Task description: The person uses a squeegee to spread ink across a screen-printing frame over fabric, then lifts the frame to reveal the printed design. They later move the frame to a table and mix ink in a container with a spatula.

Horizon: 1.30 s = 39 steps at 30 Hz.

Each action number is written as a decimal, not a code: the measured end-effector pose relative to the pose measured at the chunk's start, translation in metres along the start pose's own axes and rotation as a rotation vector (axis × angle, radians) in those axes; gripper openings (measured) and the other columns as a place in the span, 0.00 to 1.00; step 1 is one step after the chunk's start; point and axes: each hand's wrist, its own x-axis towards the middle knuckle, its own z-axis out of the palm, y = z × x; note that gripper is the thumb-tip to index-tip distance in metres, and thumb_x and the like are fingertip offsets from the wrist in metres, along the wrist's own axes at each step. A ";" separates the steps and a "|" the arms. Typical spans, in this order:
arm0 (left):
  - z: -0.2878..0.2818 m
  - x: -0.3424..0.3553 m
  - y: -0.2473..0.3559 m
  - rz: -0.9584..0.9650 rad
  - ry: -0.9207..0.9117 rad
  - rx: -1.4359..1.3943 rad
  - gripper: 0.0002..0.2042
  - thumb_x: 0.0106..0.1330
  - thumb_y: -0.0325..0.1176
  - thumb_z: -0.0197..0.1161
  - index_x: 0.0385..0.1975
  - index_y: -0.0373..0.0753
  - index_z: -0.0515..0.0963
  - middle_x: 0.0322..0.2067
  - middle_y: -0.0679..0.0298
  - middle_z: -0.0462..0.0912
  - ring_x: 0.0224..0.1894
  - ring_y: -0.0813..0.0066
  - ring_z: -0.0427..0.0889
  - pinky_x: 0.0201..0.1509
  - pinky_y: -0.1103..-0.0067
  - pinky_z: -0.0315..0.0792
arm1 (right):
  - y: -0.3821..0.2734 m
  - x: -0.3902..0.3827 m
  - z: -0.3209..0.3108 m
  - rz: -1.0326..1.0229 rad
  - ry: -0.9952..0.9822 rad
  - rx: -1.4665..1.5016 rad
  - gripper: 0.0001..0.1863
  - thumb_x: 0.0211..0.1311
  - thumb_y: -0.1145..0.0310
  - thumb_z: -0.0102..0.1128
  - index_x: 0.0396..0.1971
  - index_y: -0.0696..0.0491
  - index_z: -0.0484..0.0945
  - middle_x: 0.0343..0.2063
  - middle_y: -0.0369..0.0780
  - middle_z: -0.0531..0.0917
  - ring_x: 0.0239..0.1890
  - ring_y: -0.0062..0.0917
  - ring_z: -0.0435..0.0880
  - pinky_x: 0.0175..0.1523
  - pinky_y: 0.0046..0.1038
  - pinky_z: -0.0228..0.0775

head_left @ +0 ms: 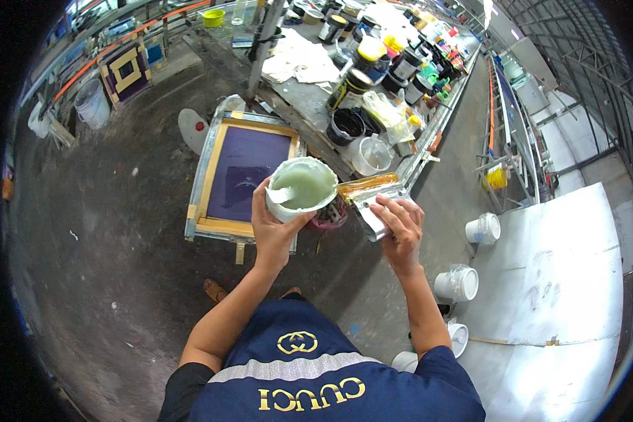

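My left hand is closed around a white plastic tub, its mouth tipped up toward me. Pale green paste coats the inside and is smeared along the rim. In my right hand is a squeegee with a metal holder and an amber blade. The fingers lie over the holder, and the blade edge points away from me, just right of the tub. Beyond the tub, a wood-framed printing screen with purple mesh rests on a low stand. A pinkish basket is partly hidden below the tub.
A long table at the far side carries many ink pots, a dark open bucket, a clear tub and white cloths. Several lidded white buckets stand at right. Another screen leans at far left beside a bucket.
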 end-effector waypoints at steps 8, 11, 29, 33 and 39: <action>0.052 -0.024 -0.066 -0.013 -0.040 0.125 0.48 0.52 0.19 0.81 0.73 0.38 0.57 0.65 0.56 0.71 0.66 0.64 0.76 0.71 0.66 0.74 | 0.180 -0.116 0.010 0.658 0.231 0.548 0.20 0.61 0.82 0.67 0.53 0.54 0.83 0.50 0.39 0.86 0.55 0.27 0.83 0.62 0.30 0.74; 0.039 -0.041 -0.082 -0.138 0.024 0.196 0.41 0.53 0.23 0.82 0.69 0.33 0.66 0.59 0.57 0.80 0.61 0.65 0.81 0.68 0.70 0.75 | 0.265 -0.132 0.047 0.972 0.599 1.053 0.16 0.68 0.78 0.67 0.53 0.58 0.78 0.49 0.38 0.85 0.48 0.20 0.83 0.54 0.26 0.76; -0.017 0.119 -0.169 -0.068 0.291 0.256 0.36 0.57 0.16 0.75 0.66 0.35 0.67 0.58 0.57 0.79 0.60 0.67 0.80 0.64 0.72 0.77 | 0.416 -0.176 0.191 1.435 0.467 1.409 0.19 0.71 0.65 0.68 0.56 0.58 0.78 0.50 0.39 0.87 0.51 0.28 0.87 0.59 0.34 0.79; -0.005 0.231 -0.229 0.069 0.235 0.505 0.34 0.53 0.21 0.81 0.61 0.34 0.71 0.56 0.59 0.80 0.57 0.68 0.80 0.63 0.72 0.75 | 0.410 -0.168 0.170 1.463 0.383 1.457 0.27 0.75 0.51 0.63 0.62 0.55 0.75 0.55 0.41 0.85 0.56 0.30 0.84 0.65 0.37 0.74; -0.003 0.370 -0.307 0.321 0.244 0.916 0.42 0.46 0.40 0.87 0.60 0.35 0.71 0.56 0.50 0.80 0.57 0.52 0.80 0.63 0.65 0.73 | 0.382 -0.156 0.125 1.628 0.236 1.154 0.46 0.70 0.38 0.63 0.78 0.45 0.56 0.68 0.43 0.73 0.68 0.32 0.72 0.66 0.44 0.70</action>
